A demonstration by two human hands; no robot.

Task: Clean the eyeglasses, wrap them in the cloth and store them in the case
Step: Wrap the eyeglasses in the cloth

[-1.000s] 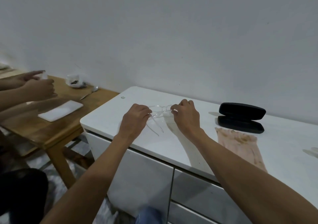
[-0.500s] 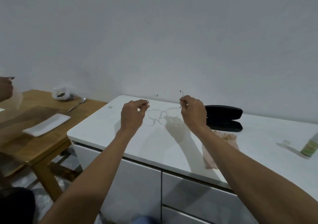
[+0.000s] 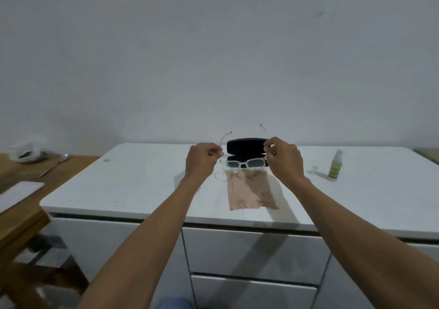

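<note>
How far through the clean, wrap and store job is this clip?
Early. Done: black hard case lies open. In hand: left hand and right hand each pinch a temple of the clear-framed eyeglasses, held up. Left: cleaning; green spray bottle stands untouched, beige cloth lies flat; wrapping, casing.

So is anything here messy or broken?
Nothing looks broken. The cloth has dark blotches, which could be stains or a pattern. Both hands hold the glasses up, arms spread open.

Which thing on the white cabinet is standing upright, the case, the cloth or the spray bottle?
The green spray bottle, at the cabinet's right side. It stands upright, while the black case sits open and the pinkish cloth lies flat.
</note>
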